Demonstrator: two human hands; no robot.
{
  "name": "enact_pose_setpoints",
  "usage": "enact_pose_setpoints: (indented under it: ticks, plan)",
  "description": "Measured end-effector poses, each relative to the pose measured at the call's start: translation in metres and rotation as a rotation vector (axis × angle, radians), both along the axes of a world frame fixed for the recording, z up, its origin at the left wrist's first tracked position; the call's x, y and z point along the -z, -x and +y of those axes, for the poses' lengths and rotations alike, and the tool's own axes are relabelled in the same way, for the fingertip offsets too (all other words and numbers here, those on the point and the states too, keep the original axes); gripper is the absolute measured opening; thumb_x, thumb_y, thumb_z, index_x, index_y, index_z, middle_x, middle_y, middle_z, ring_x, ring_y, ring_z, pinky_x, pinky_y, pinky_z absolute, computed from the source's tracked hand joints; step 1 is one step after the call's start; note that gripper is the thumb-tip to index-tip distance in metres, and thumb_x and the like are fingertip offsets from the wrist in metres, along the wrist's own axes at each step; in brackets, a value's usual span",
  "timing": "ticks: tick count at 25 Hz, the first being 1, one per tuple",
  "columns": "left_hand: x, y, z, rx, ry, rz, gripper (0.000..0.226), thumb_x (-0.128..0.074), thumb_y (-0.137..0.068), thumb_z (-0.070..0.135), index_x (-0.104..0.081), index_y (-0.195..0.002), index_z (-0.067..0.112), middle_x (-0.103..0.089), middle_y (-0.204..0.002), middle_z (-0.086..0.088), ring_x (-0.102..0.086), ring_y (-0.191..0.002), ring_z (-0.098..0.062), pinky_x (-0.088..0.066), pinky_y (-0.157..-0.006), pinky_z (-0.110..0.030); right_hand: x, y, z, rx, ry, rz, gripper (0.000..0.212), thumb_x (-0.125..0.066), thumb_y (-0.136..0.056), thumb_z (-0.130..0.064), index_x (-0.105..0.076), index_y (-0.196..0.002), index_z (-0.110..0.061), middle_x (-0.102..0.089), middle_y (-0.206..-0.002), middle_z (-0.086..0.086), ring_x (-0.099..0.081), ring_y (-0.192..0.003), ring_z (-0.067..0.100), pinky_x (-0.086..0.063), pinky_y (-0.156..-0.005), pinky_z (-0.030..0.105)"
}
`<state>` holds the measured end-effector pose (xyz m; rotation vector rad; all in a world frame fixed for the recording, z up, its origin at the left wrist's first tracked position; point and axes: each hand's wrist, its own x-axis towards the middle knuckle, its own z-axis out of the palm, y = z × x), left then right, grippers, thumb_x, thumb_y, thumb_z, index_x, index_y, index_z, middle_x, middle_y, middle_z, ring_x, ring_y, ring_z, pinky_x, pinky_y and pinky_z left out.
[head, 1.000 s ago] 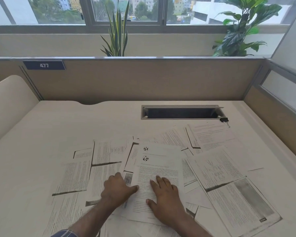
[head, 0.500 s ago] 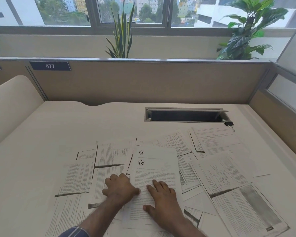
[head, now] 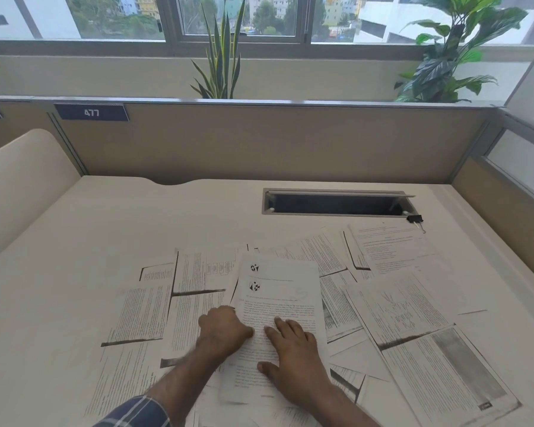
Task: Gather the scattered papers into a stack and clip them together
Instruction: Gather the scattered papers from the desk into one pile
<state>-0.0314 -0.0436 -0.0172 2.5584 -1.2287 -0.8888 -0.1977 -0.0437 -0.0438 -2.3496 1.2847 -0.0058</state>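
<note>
Several printed sheets lie scattered and overlapping across the pale desk [head: 130, 217]. One sheet with two small logos, the top sheet [head: 279, 291], lies over the others in the middle. My left hand [head: 224, 329] is curled at its left edge, thumb on the paper. On the sheet's lower half my right hand [head: 293, 359] rests flat with fingers spread. More papers spread to the left [head: 142, 312] and right [head: 441, 368]. A black binder clip [head: 415, 219] lies at the far right, beside the desk slot, away from both hands.
A rectangular cable slot [head: 336, 203] is cut into the desk behind the papers. Beige partition walls [head: 259, 143] close the back and right side, and a curved panel [head: 22, 180] the left. Potted plants stand behind the partition.
Both hands stay on the top sheet. My left fingers have curled tighter at its edge, and the sheet has shifted slightly under the hands. The view has drifted a little.
</note>
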Motion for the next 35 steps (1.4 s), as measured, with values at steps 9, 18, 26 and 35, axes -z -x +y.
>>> enact_pose_setpoints:
  ticks: [9,18,26,35]
  plan:
    - [0.007,0.005,0.004,-0.173,0.236,0.134,0.084,-0.080,-0.075,0.025,-0.033,-0.143,0.010,-0.053,-0.133,-0.016,-0.062,-0.112,-0.033,-0.051,-0.091,-0.035,-0.003,-0.001,0.002,-0.005,0.001,0.016,0.070,-0.049,-0.093,-0.052,-0.023,-0.153,-0.027,-0.011,-0.165,-0.001,-0.006,-0.151,0.020,-0.007,-0.119,0.040]
    - [-0.004,-0.011,0.022,-0.119,0.472,0.298,0.024,-0.073,-0.087,0.021,-0.068,-0.110,0.015,-0.071,-0.095,0.007,-0.071,-0.086,-0.016,-0.060,-0.074,-0.031,-0.005,0.010,-0.013,0.214,0.076,-0.431,0.060,-0.069,-0.084,-0.038,-0.051,-0.139,-0.022,-0.052,-0.140,-0.001,-0.043,-0.132,0.014,-0.032,-0.113,0.037]
    - [-0.039,-0.027,0.035,-0.229,0.597,0.889,0.024,-0.060,-0.096,0.023,-0.074,-0.103,0.004,-0.079,-0.098,-0.012,-0.077,-0.090,-0.029,-0.062,-0.079,-0.041,-0.042,0.040,-0.051,0.665,-0.747,-1.059,0.052,-0.076,-0.082,-0.022,-0.057,-0.129,-0.012,-0.071,-0.120,0.011,-0.071,-0.102,0.029,-0.057,-0.090,0.051]
    - [0.000,-0.055,0.033,-0.265,0.075,-0.258,0.083,-0.069,-0.077,0.062,-0.043,-0.139,0.012,-0.045,-0.138,-0.016,-0.044,-0.128,-0.036,-0.044,-0.097,-0.054,-0.047,0.043,-0.053,0.814,-0.613,-0.948,0.030,-0.064,-0.089,0.001,-0.065,-0.115,-0.014,-0.074,-0.103,0.010,-0.073,-0.090,0.033,-0.060,-0.082,0.051]
